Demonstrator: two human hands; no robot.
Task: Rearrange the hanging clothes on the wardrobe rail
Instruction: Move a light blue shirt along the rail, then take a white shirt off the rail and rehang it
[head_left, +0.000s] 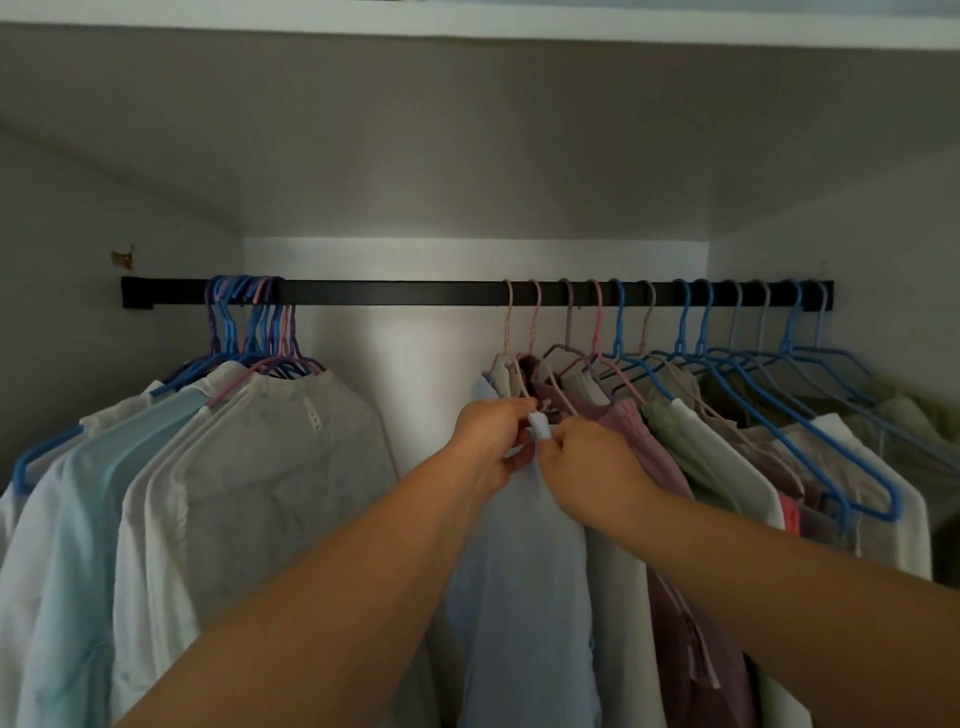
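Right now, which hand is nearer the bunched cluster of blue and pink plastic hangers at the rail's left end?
Left. The left hand is right of the bunched hangers, across the bare rail gap; the right hand is farther right, beside it.

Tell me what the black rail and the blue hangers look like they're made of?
The flat black wardrobe rail looks like matt painted metal: straight, thin, no shine. The thin blue clothes hangers look like plastic-coated wire, slender with smooth, even colour, though solid plastic is possible.
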